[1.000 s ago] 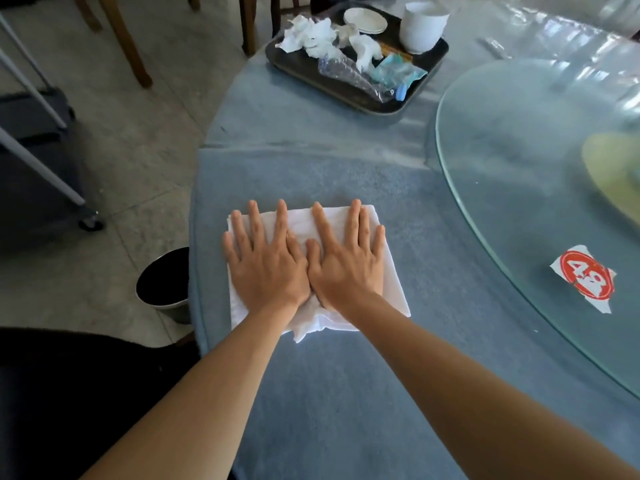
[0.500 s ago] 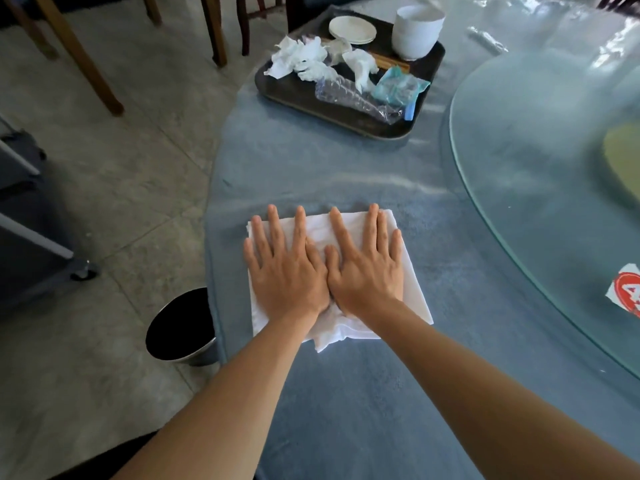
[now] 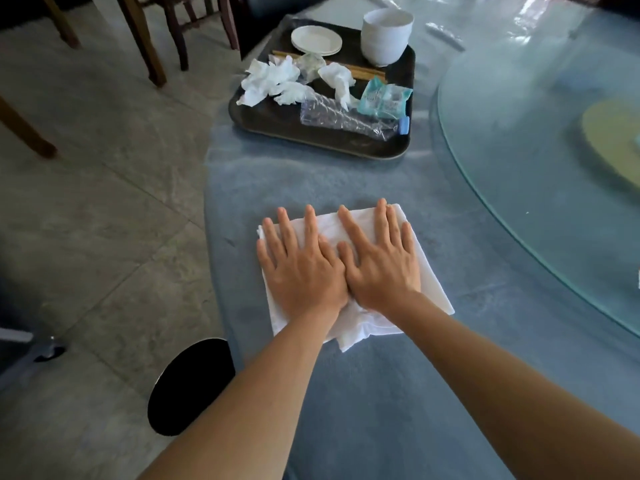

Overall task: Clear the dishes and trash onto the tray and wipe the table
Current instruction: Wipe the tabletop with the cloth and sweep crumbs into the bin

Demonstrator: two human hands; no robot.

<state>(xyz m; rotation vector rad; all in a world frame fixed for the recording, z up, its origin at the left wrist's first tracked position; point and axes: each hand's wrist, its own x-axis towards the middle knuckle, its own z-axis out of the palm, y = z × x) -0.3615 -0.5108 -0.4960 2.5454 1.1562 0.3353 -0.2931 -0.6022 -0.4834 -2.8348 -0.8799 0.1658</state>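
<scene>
One cloth (image 3: 353, 271), one tray (image 3: 263, 116), one bottle (image 3: 346, 116), one bowl stack (image 3: 386, 36), perhaps two saucers (image 3: 316, 39), two hands (image 3: 304, 271).

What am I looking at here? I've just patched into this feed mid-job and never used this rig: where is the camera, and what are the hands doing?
There is no machine: a person wears one wide-angle camera on the head, looking forward and down. The left hand and right hand lie flat, fingers spread, side by side on a white cloth, pressing it onto the blue table. Nothing is gripped. Further away sits a dark tray holding plates, a bowl, chopsticks, crumpled tissues, a crushed bottle and a wrapper. A glass turntable is on the right, a bin on the floor to the left.
</scene>
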